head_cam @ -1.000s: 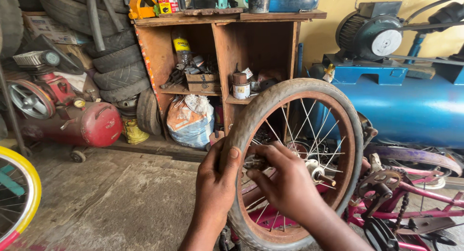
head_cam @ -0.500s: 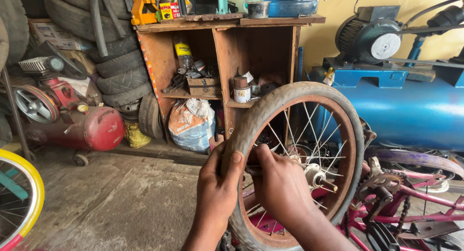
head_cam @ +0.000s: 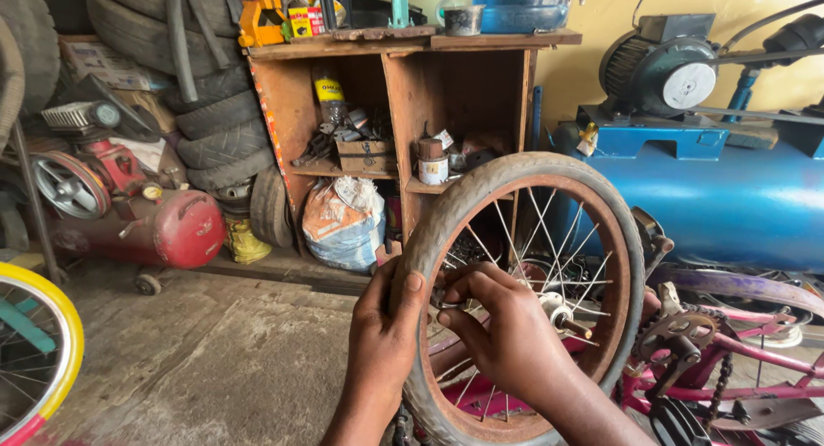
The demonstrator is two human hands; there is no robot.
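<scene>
While a yellow-rimmed wheel (head_cam: 39,360) is cut off at the left edge, bare concrete floor (head_cam: 197,360) lies open between it and the hands, the widest free room in view. Behind that floor a red compressor (head_cam: 163,227) sits low before stacked tyres (head_cam: 206,128), and a wooden shelf (head_cam: 412,94) crowded with cans and small parts stands at the back, a sack (head_cam: 343,223) at its foot. The left hand (head_cam: 386,343) is wrapped over the near edge of the tyre (head_cam: 468,193), thumb pressed flat on the rubber. The right hand (head_cam: 506,334) reaches inside the rusty rim (head_cam: 622,326), fingers curled together as if pinching something small near the spokes; what it holds is hidden by the fingers. The wheel stands upright at centre, its bottom cut off by the lower edge. Its hub (head_cam: 562,313) shows just right of the right hand. A pink bicycle frame (head_cam: 738,394) with chain and sprocket crowds the right, partly out of view, before a blue tank (head_cam: 730,197).
</scene>
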